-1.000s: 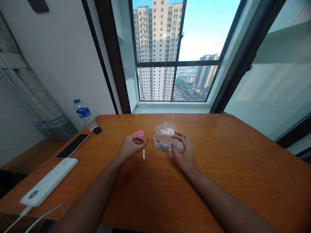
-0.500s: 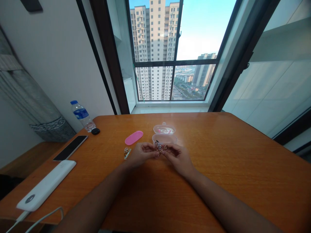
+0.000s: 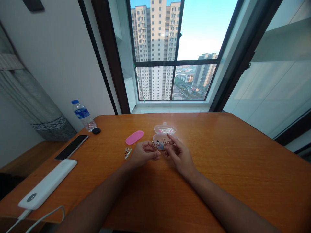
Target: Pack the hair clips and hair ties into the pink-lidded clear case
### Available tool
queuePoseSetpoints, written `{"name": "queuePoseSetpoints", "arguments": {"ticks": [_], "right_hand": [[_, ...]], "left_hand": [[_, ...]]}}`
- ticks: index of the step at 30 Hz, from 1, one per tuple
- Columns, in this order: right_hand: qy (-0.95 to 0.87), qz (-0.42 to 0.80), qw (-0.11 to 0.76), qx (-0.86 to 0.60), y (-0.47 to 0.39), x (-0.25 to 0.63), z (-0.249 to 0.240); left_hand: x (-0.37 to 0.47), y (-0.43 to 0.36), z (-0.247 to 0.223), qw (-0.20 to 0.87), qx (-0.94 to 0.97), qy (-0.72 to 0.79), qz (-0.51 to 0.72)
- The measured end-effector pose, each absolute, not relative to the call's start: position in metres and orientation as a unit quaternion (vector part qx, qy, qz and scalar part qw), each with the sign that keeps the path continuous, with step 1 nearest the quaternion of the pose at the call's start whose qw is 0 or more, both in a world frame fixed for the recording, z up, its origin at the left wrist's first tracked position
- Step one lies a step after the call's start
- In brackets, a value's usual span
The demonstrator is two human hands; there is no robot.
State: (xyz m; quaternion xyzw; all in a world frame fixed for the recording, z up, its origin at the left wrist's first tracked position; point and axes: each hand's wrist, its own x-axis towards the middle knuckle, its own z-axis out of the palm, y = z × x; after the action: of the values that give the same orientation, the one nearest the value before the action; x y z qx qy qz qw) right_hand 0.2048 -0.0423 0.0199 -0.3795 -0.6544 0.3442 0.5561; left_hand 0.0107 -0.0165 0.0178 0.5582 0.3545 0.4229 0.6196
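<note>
Near the middle of the table, my left hand (image 3: 143,154) pinches a copper-coloured looped wire piece (image 3: 155,146) between thumb and fingers. A second copper-coloured looped wire piece (image 3: 166,142) is held by my right hand (image 3: 179,154), its index finger raised. A small gap separates the two pieces; their exact kind is too small to make out. Just behind the hands stands a clear oval plastic case (image 3: 157,137) with its lid (image 3: 158,127) tipped back. It holds small items, partly hidden by my fingers. Small silvery metal pieces (image 3: 127,152) lie left of my left hand.
A pink oval plate (image 3: 134,137) lies behind the metal pieces. On the table's left side are a phone (image 3: 72,147), a white power bank (image 3: 48,184) with a cable, a water bottle (image 3: 84,116) and a small black round object (image 3: 96,130). A window is beyond the table (image 3: 218,145).
The copper-coloured wire pieces, together between both hands before, are now apart, one in each hand. My right index finger has lifted. The view has shifted slightly.
</note>
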Motion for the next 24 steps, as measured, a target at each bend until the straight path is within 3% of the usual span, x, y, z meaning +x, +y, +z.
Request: {"name": "queuePoseSetpoints", "arguments": {"ticks": [24], "right_hand": [[-0.701,0.229,0.544,-0.401,-0.048,0.207,0.032]], "left_hand": [[0.01,-0.018,0.022,0.627,0.586,0.322,0.399]]}}
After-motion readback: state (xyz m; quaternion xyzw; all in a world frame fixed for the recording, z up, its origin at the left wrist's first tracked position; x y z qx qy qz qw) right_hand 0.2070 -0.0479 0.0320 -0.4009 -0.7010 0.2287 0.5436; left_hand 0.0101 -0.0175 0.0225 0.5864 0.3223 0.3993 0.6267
